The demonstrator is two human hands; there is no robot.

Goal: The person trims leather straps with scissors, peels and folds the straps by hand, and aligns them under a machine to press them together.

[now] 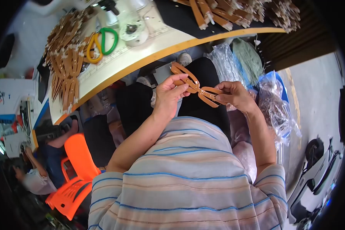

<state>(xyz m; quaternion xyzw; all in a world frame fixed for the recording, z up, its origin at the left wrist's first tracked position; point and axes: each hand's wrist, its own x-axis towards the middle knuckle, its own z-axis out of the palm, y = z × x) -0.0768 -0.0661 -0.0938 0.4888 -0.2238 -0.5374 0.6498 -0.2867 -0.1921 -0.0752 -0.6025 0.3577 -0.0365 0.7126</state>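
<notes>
Over my lap I hold a brown strap piece with looped bands and small shiny studs, resembling a sandal upper. My left hand pinches its left loops between thumb and fingers. On the other end, my right hand grips the right loops, its fingertips closed on the bands. The piece is stretched between both hands, narrowest at its middle. Beyond my hands, on the worktable, lie scissors with one green and one yellow-orange handle. A heap of similar brown straps is left of the scissors.
More brown straps are piled on a black sheet at the table's far right. Clear plastic bags stand to my right. An orange chair is on my left, with another person beyond it.
</notes>
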